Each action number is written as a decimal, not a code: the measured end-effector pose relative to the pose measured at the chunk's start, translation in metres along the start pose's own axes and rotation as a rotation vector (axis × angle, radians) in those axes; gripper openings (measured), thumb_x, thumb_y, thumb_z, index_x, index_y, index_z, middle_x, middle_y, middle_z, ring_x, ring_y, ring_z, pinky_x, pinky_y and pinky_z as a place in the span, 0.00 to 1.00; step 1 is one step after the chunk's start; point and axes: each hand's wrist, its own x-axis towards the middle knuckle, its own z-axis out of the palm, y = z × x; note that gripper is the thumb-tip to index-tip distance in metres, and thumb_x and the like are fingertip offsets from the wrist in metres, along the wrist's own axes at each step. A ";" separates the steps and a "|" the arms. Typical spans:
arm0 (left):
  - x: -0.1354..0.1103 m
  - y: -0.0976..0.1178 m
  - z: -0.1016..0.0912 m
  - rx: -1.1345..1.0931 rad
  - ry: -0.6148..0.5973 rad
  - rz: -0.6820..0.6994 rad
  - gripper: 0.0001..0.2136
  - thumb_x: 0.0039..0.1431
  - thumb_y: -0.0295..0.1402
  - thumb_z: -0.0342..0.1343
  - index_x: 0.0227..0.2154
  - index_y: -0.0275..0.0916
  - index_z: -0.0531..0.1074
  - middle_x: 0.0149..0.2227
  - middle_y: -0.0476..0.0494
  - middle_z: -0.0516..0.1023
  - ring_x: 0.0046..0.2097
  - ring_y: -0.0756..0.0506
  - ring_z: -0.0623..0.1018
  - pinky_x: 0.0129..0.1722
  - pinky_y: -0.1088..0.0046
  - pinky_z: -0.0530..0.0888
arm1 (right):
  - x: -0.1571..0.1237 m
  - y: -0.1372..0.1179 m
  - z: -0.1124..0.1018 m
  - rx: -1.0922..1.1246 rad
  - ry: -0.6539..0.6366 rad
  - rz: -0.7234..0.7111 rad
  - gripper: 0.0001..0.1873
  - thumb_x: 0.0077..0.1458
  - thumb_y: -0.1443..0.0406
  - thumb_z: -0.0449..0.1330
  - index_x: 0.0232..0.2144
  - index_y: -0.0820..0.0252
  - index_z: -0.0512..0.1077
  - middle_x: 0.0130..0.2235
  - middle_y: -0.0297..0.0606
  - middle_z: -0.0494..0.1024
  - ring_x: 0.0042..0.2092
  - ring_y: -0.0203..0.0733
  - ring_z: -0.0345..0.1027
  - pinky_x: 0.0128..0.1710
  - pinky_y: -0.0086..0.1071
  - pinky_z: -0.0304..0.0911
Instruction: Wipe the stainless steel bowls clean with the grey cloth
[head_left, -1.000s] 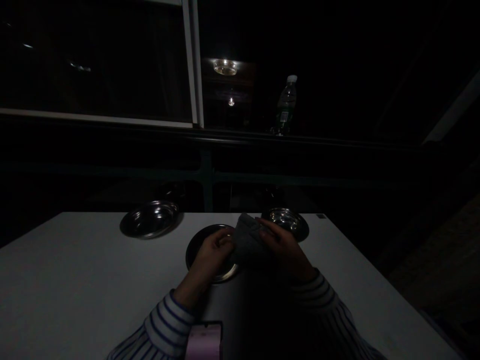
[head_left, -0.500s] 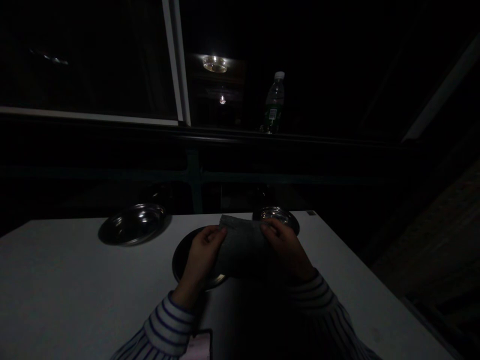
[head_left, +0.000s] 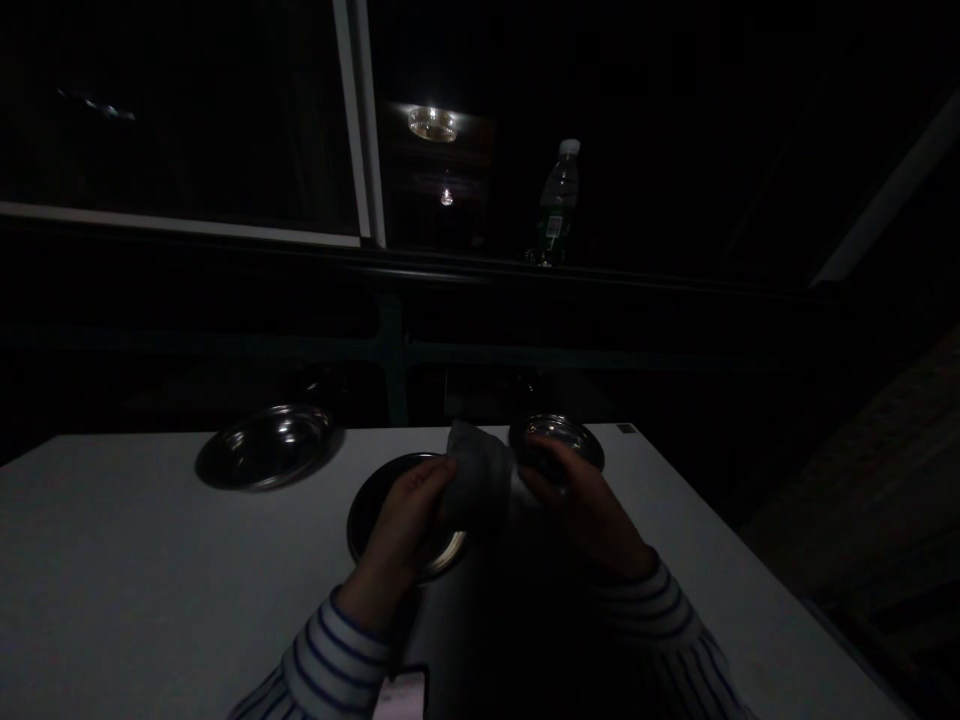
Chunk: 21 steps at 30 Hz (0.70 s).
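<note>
In dim light, my left hand (head_left: 411, 515) is closed on a limp grey cloth (head_left: 476, 475), pinching its left side between thumb and fingers. The cloth bunches and droops beside it, over the right part of a metal bowl (head_left: 364, 510). My right hand (head_left: 577, 500) is just right of the cloth, its fingers curved and a dark gap showing between thumb and fingers. A narrow gap seems to part it from the cloth. Behind the right hand stands a smaller shiny metal bowl (head_left: 555, 428), partly covered by the fingers.
A third metal bowl (head_left: 266, 450) sits at the back left of the white table (head_left: 150, 580). A lit phone (head_left: 401, 697) lies at the near edge. Beyond the table, a plastic bottle with a green label (head_left: 559, 205) stands on the ledge by the window frame (head_left: 360, 120).
My right hand has let go of the cloth's right side and shifted slightly right. The cloth, stretched flat between both hands before, now hangs bunched from my left hand.
</note>
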 end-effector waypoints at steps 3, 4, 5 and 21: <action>-0.003 0.000 0.004 -0.025 0.012 -0.010 0.09 0.45 0.36 0.62 0.28 0.36 0.74 0.27 0.48 0.78 0.29 0.49 0.76 0.32 0.75 0.70 | -0.007 -0.019 0.001 -0.001 -0.230 -0.230 0.19 0.54 0.62 0.58 0.48 0.56 0.67 0.51 0.41 0.72 0.52 0.45 0.65 0.51 0.40 0.60; -0.005 0.001 0.006 -0.028 -0.003 -0.017 0.09 0.46 0.37 0.61 0.28 0.36 0.74 0.28 0.48 0.78 0.30 0.49 0.76 0.32 0.75 0.70 | -0.008 -0.024 0.003 0.012 -0.275 -0.276 0.18 0.54 0.63 0.58 0.48 0.56 0.68 0.49 0.41 0.73 0.50 0.44 0.67 0.50 0.39 0.61; -0.007 0.002 0.007 -0.029 -0.019 -0.017 0.10 0.47 0.38 0.61 0.29 0.36 0.74 0.28 0.48 0.78 0.30 0.49 0.76 0.32 0.75 0.70 | -0.008 -0.029 0.005 0.027 -0.292 -0.301 0.17 0.55 0.64 0.57 0.47 0.56 0.69 0.48 0.41 0.74 0.49 0.44 0.68 0.49 0.38 0.62; -0.004 -0.001 0.003 0.029 -0.141 -0.035 0.16 0.45 0.36 0.63 0.38 0.35 0.75 0.33 0.43 0.80 0.34 0.46 0.78 0.37 0.72 0.70 | -0.004 -0.028 0.002 0.198 -0.060 0.110 0.10 0.56 0.60 0.54 0.33 0.57 0.73 0.32 0.35 0.78 0.34 0.38 0.72 0.32 0.29 0.66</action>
